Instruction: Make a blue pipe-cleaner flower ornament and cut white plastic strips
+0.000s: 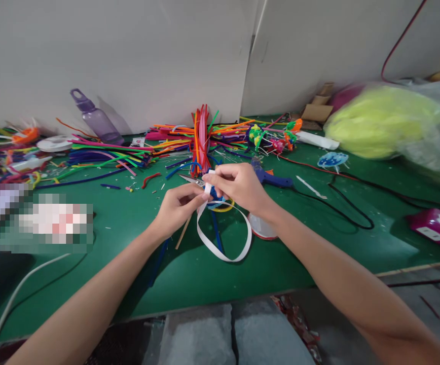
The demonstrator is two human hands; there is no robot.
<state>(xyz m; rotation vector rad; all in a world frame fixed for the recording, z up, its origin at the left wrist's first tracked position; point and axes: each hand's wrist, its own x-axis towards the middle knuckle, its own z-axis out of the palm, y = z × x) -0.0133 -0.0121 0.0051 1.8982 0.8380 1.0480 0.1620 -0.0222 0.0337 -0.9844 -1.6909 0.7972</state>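
Note:
My left hand (180, 205) pinches a white ribbon (224, 257) between thumb and fingertips, near the middle of the green table. My right hand (239, 185) is closed on the same ribbon just to the right, its fingertips close to the left ones. The ribbon hangs in a wide loop below both hands. Behind the fingers a blue object (215, 194) shows in part, with a yellow ring (225, 207) under it; what supports it is hidden. Scissors (192, 179) lie just beyond my hands, partly covered.
Pipe cleaners (200, 137) lie in bundles along the back, beside a purple bottle (100, 121). At right are a blue glue gun (277, 180) with a black cable, a magenta box (438, 230) and bagged yellow material (383, 121). A pale cable (26, 279) crosses the left.

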